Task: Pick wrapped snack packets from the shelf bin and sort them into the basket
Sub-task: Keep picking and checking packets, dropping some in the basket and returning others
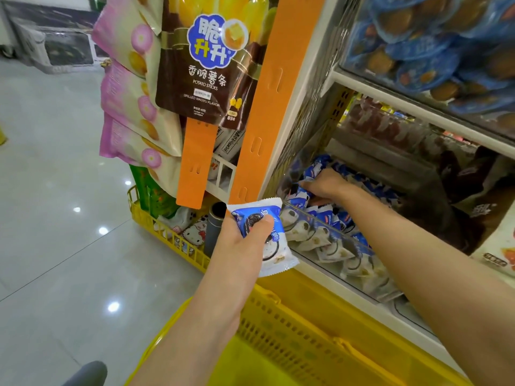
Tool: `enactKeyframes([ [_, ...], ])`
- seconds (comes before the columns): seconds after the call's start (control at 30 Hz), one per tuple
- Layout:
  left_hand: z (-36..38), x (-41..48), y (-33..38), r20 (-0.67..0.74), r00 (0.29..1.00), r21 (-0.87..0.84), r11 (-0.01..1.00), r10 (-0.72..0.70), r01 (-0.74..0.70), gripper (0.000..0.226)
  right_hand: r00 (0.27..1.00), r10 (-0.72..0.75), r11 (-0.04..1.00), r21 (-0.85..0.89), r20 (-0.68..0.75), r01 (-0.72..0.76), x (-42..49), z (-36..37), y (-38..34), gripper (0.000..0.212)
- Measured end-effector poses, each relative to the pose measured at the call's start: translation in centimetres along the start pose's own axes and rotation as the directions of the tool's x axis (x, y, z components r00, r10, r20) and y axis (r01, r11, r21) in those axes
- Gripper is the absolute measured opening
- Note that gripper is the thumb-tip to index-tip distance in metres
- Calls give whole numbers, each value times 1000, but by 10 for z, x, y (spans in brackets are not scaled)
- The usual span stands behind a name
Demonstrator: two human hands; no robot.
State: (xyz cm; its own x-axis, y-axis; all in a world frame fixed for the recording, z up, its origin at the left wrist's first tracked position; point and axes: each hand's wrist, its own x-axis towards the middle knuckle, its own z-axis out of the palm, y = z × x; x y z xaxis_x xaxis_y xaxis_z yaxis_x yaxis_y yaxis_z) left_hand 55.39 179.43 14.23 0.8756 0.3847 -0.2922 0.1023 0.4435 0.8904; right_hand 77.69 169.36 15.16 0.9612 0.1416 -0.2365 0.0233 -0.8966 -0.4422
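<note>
Left hand (242, 246) grips a snack packet (278, 247) mid-frame, above the yellow basket (306, 324); right hand (324, 185) curls round a second packet (303, 194) inside the shelf bin (328, 227).

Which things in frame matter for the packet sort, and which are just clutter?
Job: left hand holding one packet; right hand gripping bin packets; shelf bin; nearest yellow basket.
Clutter: potato sticks bag; pink snack bags; Hello Kitty item; orange strip.
</note>
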Motion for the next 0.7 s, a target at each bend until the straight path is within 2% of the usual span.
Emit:
enactKeyframes([
  [0.1,1,-1,-1,-12,1000,4,1000,7,-7,40,1000,-10,1000,1,-8,10,-5,-2,1,50],
  [0.2,2,-1,-1,-7,1000,32,999,16,-16,36,990,-78,997,-1,-115,78,-20,-14,0,44],
  [0.3,4,-6,-3,21,999,70,997,30,-32,33,929,-247,968,-34,-277,248,-52,-26,2,39],
  [0.43,12,-13,-3,29,1000,80,997,0,-2,18,827,-401,845,188,-394,500,-113,-19,13,20],
  [0.53,19,-19,-2,27,999,48,999,-18,17,8,832,-456,785,297,-316,543,-157,-3,23,19],
  [0.7,26,-27,-18,142,990,203,979,1,-31,16,921,-384,727,594,-64,345,-187,13,40,14],
])
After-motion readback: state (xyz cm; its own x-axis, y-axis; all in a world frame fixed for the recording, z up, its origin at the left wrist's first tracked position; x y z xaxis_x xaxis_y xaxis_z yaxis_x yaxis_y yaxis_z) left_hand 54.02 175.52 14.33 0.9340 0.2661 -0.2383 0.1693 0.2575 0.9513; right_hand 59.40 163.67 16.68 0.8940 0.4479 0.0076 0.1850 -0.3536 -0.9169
